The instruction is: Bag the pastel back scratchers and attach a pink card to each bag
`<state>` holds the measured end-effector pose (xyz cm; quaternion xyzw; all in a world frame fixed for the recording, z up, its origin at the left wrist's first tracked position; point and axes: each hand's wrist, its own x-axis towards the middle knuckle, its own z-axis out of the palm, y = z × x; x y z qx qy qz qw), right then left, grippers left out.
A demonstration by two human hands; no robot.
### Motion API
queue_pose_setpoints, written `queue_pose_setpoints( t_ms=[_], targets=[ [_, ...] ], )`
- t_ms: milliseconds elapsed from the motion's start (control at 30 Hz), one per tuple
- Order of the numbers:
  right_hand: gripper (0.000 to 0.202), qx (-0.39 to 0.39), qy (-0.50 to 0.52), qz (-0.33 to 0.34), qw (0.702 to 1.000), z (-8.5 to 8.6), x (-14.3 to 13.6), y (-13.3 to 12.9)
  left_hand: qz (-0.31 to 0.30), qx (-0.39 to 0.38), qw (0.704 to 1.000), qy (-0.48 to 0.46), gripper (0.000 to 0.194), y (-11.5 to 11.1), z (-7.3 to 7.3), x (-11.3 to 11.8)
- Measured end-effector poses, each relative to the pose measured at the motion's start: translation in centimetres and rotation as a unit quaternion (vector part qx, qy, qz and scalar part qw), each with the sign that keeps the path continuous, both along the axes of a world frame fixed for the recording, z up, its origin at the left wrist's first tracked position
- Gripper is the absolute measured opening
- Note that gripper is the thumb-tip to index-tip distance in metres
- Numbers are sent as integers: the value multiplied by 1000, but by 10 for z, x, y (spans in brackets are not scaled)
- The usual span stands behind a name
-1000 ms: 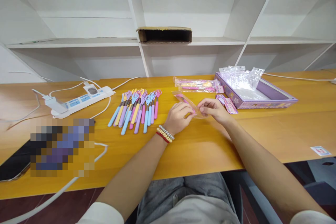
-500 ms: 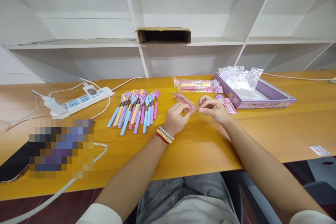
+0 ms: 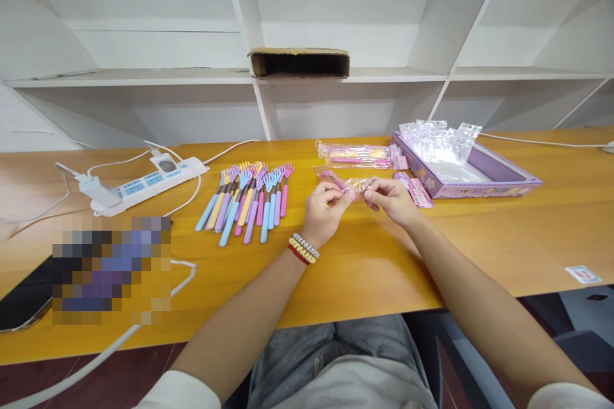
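Observation:
A clear plastic bag (image 3: 357, 184) with a pink item inside is stretched between my two hands. My left hand (image 3: 327, 209) is closed on its left part, thumb and fingers pinched together. The bag's right end is pinched by my right hand (image 3: 391, 199). Left of my hands lie several claw-headed sticks (image 3: 249, 201) with blue, yellow, purple and pink handles. Wrapped items in clear plastic (image 3: 359, 154) rest just beyond my hands. Pink printed cards (image 3: 419, 192) lie beside a purple box (image 3: 494, 190), which holds clear bags (image 3: 439, 147).
A white power strip (image 3: 148, 185) with plugs and cables is at the left, near a dark phone (image 3: 26, 294) and a blurred patch. White shelving (image 3: 192, 77) with a cardboard box (image 3: 300, 51) stands behind the table (image 3: 374, 281). A small sticker (image 3: 582, 275) lies at right.
The bag between my hands has shifted and now looks more crumpled at its right part. My right fingers have curled in around its end. The items on the table have stayed put.

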<state>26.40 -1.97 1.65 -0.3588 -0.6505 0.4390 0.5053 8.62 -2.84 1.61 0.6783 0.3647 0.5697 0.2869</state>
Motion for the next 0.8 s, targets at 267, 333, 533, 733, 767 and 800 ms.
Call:
queue_pose_setpoints(
  t_ms=[267,333,533,733,767,800],
  targets=[
    [29,-21,-14,-33,999,1,-2,-1,7,-40,999,-1,20,0,-6,3],
    [29,-26,-17,-34,999,0,-2,0,10,-63,998,1,23,1,-9,4],
    [34,-92,-8,-56,994,-1,-9,2,19,-246,963,-105,26,0,-15,12],
    [35,-252,8,-13,968,-4,-9,4,-59,-390,883,-254,19,-4,-11,15],
    [35,-260,9,-6,965,-5,-8,5,-67,-400,877,-258,19,-4,-10,15],
    [35,-264,8,-1,964,-6,-7,5,-70,-408,872,-260,20,-4,-9,14]
  ],
)
